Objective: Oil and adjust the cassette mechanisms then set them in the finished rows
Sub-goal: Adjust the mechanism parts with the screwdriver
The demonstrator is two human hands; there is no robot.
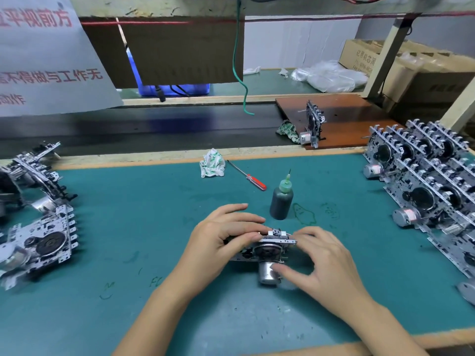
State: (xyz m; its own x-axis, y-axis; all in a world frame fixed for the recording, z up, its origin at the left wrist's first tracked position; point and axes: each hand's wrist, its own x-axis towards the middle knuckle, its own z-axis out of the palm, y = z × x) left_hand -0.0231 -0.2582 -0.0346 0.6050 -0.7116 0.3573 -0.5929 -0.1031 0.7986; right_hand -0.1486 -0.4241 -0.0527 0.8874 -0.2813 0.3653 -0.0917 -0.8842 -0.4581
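Observation:
A metal cassette mechanism [267, 253] with a round motor at its near end rests on the green mat at the middle of the bench. My left hand [226, 237] grips its left side, fingers over the top edge. My right hand [321, 260] holds its right side, the thumb on the motor. Just behind stands a dark oil bottle [281, 201] with a green needle tip, upright and apart from both hands. Rows of mechanisms [426, 186] stand on edge at the right. A loose pile of mechanisms [38, 227] lies at the left.
A red-handled screwdriver [248, 176] and a crumpled cloth [212, 167] lie behind the bottle. One mechanism [313, 124] stands on a brown board beside the dark conveyor belt [144, 129]. A green cable [239, 60] hangs above. Cardboard boxes and plastic bags sit at the far right.

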